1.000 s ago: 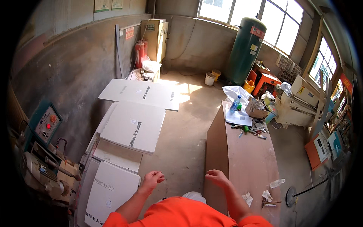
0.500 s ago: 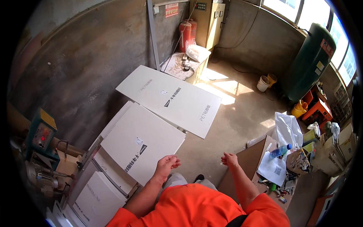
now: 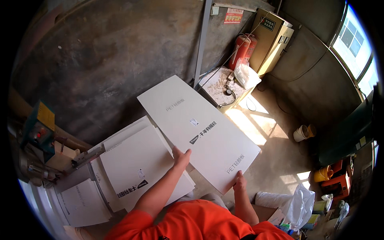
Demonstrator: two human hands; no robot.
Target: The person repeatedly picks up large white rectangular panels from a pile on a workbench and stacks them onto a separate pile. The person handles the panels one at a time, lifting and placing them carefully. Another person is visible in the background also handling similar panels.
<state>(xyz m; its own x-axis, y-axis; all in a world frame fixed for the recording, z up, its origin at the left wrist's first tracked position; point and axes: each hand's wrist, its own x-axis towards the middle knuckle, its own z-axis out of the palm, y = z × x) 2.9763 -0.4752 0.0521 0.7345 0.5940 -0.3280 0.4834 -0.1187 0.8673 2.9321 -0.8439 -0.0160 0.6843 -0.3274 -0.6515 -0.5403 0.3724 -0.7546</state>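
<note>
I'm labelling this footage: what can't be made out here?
Head view: most fingers of the right hand, hidden beneath the long white rectangular panel.
Head view: part of the dark green cylindrical tank, cut off by the black rim.
Head view: controls on the teal-and-yellow box, too small and blurred.

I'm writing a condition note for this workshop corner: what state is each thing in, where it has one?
Long white panel: printed side up
Right hand: gripping the panel's near end
Left hand: at the panel's long edge, grip unclear
Square panels: stacked, top one printed side up
Fire extinguishers: upright
Tall cabinet: doors shut
White bag: crumpled
</note>
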